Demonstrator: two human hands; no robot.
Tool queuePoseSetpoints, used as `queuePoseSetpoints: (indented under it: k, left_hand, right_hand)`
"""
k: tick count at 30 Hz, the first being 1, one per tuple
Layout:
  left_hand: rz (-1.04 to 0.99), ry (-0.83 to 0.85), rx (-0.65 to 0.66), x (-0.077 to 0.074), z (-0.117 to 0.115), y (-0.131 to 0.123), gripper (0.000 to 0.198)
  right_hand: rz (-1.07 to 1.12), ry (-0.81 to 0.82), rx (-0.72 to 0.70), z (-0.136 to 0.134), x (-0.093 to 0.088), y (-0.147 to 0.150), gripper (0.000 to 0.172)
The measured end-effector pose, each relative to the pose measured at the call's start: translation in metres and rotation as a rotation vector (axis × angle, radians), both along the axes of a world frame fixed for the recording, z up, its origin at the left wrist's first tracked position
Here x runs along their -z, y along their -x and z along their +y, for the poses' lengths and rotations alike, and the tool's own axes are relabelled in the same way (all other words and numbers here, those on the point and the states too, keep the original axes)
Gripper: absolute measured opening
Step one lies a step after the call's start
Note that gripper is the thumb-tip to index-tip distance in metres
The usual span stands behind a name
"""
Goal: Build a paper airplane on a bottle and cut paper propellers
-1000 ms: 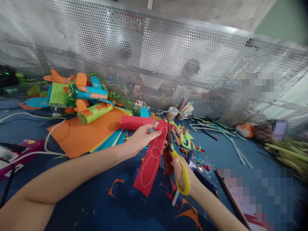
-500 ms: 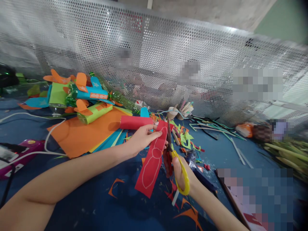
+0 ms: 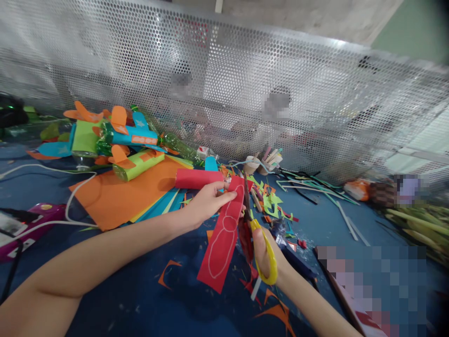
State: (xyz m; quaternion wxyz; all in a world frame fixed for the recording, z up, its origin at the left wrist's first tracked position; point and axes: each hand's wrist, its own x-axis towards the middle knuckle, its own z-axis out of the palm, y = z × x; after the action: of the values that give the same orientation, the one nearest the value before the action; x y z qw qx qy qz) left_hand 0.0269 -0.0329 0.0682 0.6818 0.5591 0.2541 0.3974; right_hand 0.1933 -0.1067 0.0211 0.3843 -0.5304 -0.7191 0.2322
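Note:
My left hand (image 3: pixel 213 200) pinches the upper part of a red paper strip (image 3: pixel 224 234) between thumb and fingers. On the strip a propeller-like outline is drawn in a pale line. My right hand (image 3: pixel 263 250) is closed round the yellow handles of a pair of scissors (image 3: pixel 269 262). The dark blades point up and lie along the right edge of the strip near its top. Behind my left hand lies a red paper-wrapped tube (image 3: pixel 196 179). Part of my right fingers is hidden behind the scissors and paper.
Bottle models wrapped in coloured paper (image 3: pixel 131 135) stand at back left, beside orange paper sheets (image 3: pixel 115 196). Paper scraps (image 3: pixel 271 203) lie right of the scissors. A purple device (image 3: pixel 38 224) with cables is at left. Cups of sticks (image 3: pixel 270 164) stand before a perforated metal screen (image 3: pixel 224 84).
The lower end of the red strip has shifted slightly down and right. Both hands keep nearly the same places and grips.

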Motion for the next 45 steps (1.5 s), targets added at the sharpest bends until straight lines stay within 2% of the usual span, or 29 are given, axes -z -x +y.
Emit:
queuePoseSetpoints:
  k: [6,9,12,19,31,37,45]
  left_hand:
    - [0.022,-0.027,-0.009,0.001,0.002,0.001,0.016]
    - [0.072,-0.099,-0.074,0.005,0.005,0.001,0.017]
    - [0.106,-0.157,-0.120,0.007,0.008,0.001,0.018]
    - [0.127,-0.128,-0.116,0.005,0.008,0.001,0.019]
    - [0.055,-0.021,-0.071,0.000,0.008,0.003,0.011]
    - [0.098,-0.094,-0.106,-0.003,0.013,0.005,0.010]
    - [0.133,-0.197,-0.106,0.002,0.023,0.007,0.012]
  right_hand:
    - [-0.057,-0.008,0.012,0.001,-0.005,0.000,0.050]
    - [-0.052,-0.012,0.014,0.001,-0.006,0.000,0.051]
    - [0.000,0.035,0.018,0.002,0.000,-0.001,0.048]
    - [0.093,0.135,0.026,0.003,0.012,-0.005,0.047]
    - [0.057,0.170,-0.013,0.001,-0.005,-0.005,0.050]
    - [0.024,0.185,0.007,0.003,-0.007,-0.007,0.050]
    - [0.020,0.224,0.045,0.003,-0.006,-0.007,0.050]
